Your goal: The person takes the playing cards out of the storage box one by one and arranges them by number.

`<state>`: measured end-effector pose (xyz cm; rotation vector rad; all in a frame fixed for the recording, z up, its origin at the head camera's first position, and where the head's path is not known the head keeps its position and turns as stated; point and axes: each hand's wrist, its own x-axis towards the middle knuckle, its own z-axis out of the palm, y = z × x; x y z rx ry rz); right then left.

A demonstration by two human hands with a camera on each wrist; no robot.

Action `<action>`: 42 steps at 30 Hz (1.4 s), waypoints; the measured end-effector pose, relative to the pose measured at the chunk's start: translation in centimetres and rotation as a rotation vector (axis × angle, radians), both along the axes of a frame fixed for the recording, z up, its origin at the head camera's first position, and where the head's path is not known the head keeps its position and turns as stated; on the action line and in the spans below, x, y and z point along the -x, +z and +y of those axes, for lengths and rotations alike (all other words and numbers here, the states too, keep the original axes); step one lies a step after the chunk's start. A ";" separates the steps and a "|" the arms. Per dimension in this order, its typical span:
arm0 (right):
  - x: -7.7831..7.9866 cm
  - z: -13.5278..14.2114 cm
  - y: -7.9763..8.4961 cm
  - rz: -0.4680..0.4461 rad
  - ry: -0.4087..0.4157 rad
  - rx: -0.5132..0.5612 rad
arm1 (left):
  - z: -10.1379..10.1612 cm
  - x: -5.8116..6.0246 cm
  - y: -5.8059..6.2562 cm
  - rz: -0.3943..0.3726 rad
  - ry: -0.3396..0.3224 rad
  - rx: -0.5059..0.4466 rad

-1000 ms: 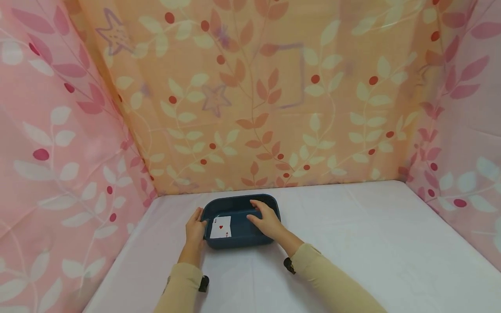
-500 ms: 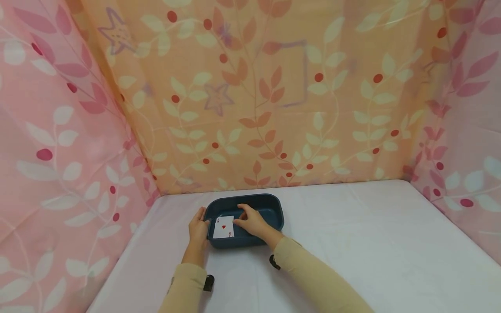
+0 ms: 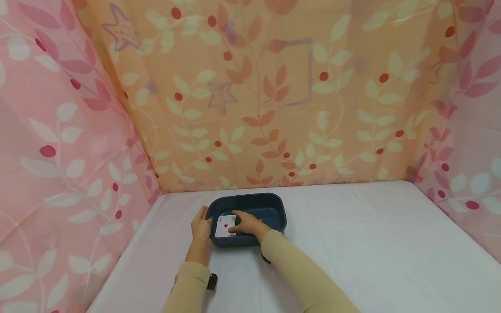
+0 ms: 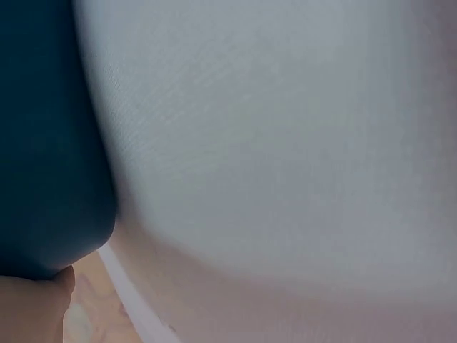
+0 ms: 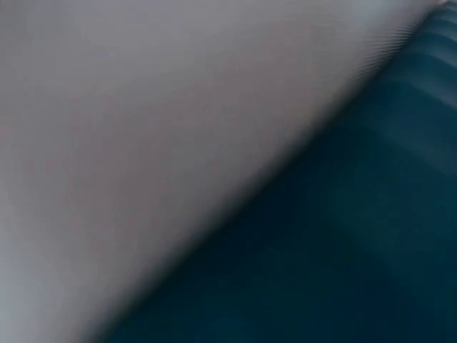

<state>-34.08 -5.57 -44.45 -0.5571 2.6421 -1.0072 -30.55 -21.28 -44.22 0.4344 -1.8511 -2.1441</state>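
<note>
A dark blue rectangular tub (image 3: 238, 241) with rounded corners stands on the white-covered table. An ace of hearts playing card (image 3: 223, 229) lies face up in its left part. My left hand (image 3: 201, 229) grips the tub's left end, thumb over the rim and fingers along the outside. Inside the tub, my right hand (image 3: 249, 223) reaches over the card's right side with thumb and fingers spread apart; the thumb overlaps the card in the head view. The left wrist view has the tub wall (image 4: 46, 143) and a bit of my left hand (image 4: 32, 304). The blurred tub wall (image 5: 321, 243) fills the right wrist view's lower right.
The white tablecloth (image 3: 352, 234) spreads around the tub, mostly to the right. Orange patterned cloth (image 3: 258, 95) hangs behind the table, with pink leafy cloth (image 3: 70, 174) at the left and more pink cloth (image 3: 469, 139) at the right.
My right hand has moved left from the tub's right side to the card, fingers still apart. The left hand keeps its grip on the tub's end. The whole view has shifted slightly.
</note>
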 end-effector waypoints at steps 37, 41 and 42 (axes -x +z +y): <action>1.1 -2.3 -0.5 0.057 0.021 -0.073 | 0.2 0.4 0.0 -0.024 0.022 -0.050; 1.3 -2.5 -0.7 0.041 0.080 0.060 | 0.1 0.3 0.1 -0.018 0.025 -0.055; 1.4 -2.5 -0.7 0.031 0.091 0.099 | 0.2 0.3 0.1 -0.014 0.022 -0.053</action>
